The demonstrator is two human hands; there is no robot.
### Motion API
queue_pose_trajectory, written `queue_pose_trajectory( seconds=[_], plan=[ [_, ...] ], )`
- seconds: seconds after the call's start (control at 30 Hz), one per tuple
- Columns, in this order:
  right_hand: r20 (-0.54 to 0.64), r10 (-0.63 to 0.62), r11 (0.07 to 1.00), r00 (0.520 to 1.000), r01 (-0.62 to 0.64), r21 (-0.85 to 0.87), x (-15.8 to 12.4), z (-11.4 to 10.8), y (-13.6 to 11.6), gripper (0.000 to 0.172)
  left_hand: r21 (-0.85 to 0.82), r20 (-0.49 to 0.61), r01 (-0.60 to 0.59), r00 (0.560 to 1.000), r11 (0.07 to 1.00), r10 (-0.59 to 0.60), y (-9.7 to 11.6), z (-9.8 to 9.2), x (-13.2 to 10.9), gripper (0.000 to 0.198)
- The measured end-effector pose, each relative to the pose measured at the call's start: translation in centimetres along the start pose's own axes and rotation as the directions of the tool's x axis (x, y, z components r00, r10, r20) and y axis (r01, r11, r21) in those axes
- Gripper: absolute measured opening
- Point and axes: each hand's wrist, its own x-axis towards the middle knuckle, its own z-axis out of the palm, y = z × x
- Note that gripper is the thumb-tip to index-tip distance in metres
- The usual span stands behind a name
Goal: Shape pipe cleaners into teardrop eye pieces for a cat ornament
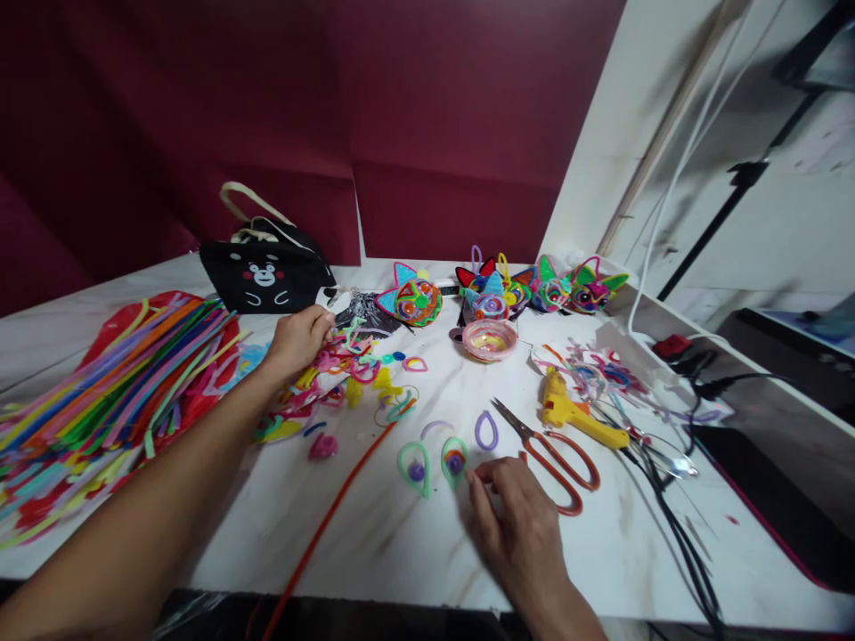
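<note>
Over a heap of pipe-cleaner scraps (340,365), my left hand (300,340) is closed at the fingertips; what it pinches, if anything, is hidden. My right hand (519,521) rests low over the table, loosely bent, with a gap between thumb and fingers. Its thumb tip is beside a green teardrop loop (446,448) with an orange and purple coil inside. A second green loop (403,465) with a purple coil lies left of it. Just above my right hand are a purple loop (495,434) and orange-handled scissors (557,463), blades partly apart.
Long pipe cleaners (134,374) lie in a bundle at left, near a black bag (273,283). Several colourful cat-ear ornaments (418,301) stand behind a pink bowl (491,352). A yellow glue gun (581,417), dark cables (674,525) and a black device (768,499) are at right.
</note>
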Motion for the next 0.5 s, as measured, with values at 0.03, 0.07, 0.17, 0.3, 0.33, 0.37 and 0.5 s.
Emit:
queue_pose_trajectory(
  seconds=[0.03,0.07,0.17,0.3,0.33,0.37,0.5],
  plan=[
    [-0.002,0.002,1.000,1.000,-0.002,0.001,0.0,0.0,0.0,0.013,0.019,0.017,-0.011,1.000,1.000,0.010,-0.3,0.3,0.3,0.028],
    [-0.002,0.001,1.000,1.000,-0.001,0.002,0.0,-0.1,-0.1,0.013,0.035,0.035,-0.028,0.999,0.999,0.026,-0.5,0.6,0.7,0.028],
    [0.004,-0.001,1.000,1.000,0.001,0.002,-0.1,-0.1,-0.1,0.012,0.048,0.114,-0.112,0.988,0.992,0.106,-0.8,1.7,1.7,0.030],
    [0.013,0.008,1.000,1.000,-0.008,-0.006,0.0,0.1,0.1,0.012,0.012,0.269,-0.260,0.931,0.966,0.247,0.2,3.8,2.8,0.030],
    [0.013,0.007,1.000,1.000,-0.007,-0.007,0.0,0.1,0.1,0.013,0.006,0.299,-0.283,0.916,0.959,0.268,0.5,4.4,3.0,0.030],
    [0.012,0.005,1.000,1.000,-0.005,-0.008,0.0,0.1,0.2,0.013,0.006,0.322,-0.296,0.905,0.955,0.279,0.9,5.1,3.3,0.029],
    [0.008,-0.005,1.000,1.000,0.005,-0.016,0.1,0.1,0.3,0.013,0.040,0.351,-0.259,0.908,0.965,0.229,1.7,7.7,4.4,0.017]
  ],
)
